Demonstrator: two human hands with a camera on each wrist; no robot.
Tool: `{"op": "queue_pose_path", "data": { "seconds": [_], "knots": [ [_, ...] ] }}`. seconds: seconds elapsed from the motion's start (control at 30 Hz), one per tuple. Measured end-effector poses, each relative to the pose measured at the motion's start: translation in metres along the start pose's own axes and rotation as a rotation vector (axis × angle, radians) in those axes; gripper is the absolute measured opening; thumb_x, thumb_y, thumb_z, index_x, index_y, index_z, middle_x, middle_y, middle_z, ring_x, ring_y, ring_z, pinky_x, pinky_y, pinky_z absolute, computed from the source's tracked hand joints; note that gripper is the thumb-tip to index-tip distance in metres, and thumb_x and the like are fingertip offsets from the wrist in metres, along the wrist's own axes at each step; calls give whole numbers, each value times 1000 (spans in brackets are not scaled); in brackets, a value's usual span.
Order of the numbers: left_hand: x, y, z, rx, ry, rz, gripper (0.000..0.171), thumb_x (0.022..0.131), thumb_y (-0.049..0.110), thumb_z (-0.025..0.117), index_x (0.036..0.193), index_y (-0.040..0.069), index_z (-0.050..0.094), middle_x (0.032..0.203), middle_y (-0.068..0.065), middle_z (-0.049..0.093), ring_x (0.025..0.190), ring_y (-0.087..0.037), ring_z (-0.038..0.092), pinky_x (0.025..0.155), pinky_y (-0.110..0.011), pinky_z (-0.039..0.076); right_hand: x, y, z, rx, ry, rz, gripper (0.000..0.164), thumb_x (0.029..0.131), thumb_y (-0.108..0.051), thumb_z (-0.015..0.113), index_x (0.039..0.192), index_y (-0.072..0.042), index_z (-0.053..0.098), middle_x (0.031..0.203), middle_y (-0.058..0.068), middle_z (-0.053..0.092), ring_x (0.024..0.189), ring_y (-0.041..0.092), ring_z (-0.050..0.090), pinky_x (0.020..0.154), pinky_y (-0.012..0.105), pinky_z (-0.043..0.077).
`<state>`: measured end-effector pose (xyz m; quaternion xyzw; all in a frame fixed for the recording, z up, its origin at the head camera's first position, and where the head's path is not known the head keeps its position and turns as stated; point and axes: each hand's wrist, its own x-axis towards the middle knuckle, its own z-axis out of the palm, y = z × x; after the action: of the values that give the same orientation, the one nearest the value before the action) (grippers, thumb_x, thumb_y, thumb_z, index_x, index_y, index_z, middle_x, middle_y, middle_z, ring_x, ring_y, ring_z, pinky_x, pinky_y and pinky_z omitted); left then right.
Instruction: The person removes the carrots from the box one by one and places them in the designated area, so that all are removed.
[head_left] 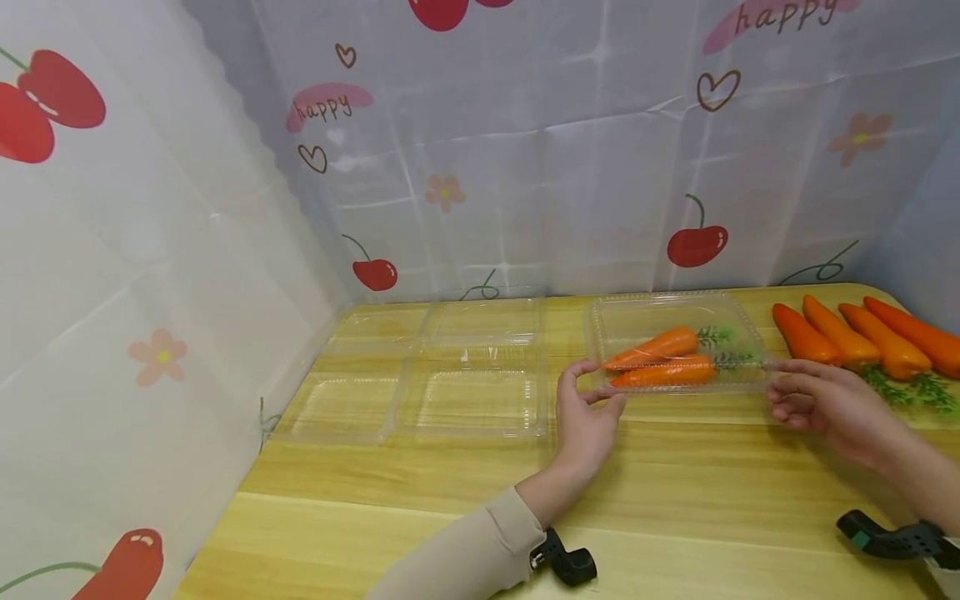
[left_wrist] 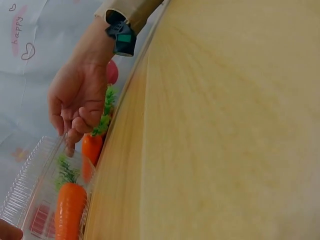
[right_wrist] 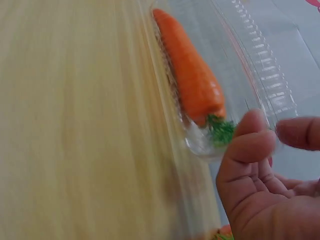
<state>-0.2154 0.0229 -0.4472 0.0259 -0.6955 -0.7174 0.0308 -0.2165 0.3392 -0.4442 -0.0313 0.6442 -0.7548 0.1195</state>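
A clear plastic clamshell box with its lid over the base stands at the back right of the table. Inside lie two orange carrots with green leafy tops, side by side, tips toward the left. My left hand holds the box's front left corner, thumb in front and fingers at the side. At the right front corner, my right hand pinches the rim between thumb and index finger, its other fingers curled below. The right wrist view shows this pinching hand beside one carrot's leafy end.
Several more carrots lie in a row at the right, near the back edge. To the left, clear empty plastic boxes stand open on the wooden table. A cherry-printed curtain hangs behind and at the left.
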Motion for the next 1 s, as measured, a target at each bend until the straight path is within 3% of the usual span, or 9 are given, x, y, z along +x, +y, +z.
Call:
{"op": "queue_pose_path", "data": {
  "seconds": [0.17,0.3,0.4,0.67,0.87,1.0],
  "knots": [
    [3,0,0,-3,29,9,33,91,-2,72,120,12,63,141,6,55,88,-10,66,65,-21,53,-1,-8,-5,-411,118,-28,20,110,-22,51,124,-36,55,96,-17,68,78,11,68,64,27,58],
    [4,0,-1,-16,31,8,28,91,-1,72,117,7,67,140,5,57,86,-11,67,66,-21,54,-4,-11,-10,-776,214,-100,29,104,-31,63,130,-19,58,99,-33,59,82,-1,64,65,25,56],
    [5,-2,-2,-37,36,5,27,89,-2,73,115,5,68,140,4,58,85,-12,67,67,-21,55,-4,-10,-13,-943,226,-196,35,98,-27,73,126,-9,64,105,-36,55,84,-11,58,63,23,54],
    [4,-3,-2,-46,53,-10,27,87,-3,74,113,5,69,137,5,60,81,-11,65,63,-21,52,-1,-2,-15,-1114,264,-378,13,91,-16,80,103,-16,80,113,-45,44,93,-27,41,60,16,45],
    [2,-1,-1,-35,55,-10,27,86,-4,73,112,4,70,134,6,61,76,-10,64,60,-20,50,-1,-2,-15,-1152,259,-519,12,87,-3,80,94,-13,82,111,-41,46,93,-28,41,63,6,44],
    [2,0,-2,-14,65,-9,28,86,-4,73,112,6,70,132,6,63,75,-9,63,59,-20,50,1,-4,-13,-1168,246,-561,9,87,-3,80,91,-11,83,108,-44,47,95,-30,42,63,5,46]
  ]
}}
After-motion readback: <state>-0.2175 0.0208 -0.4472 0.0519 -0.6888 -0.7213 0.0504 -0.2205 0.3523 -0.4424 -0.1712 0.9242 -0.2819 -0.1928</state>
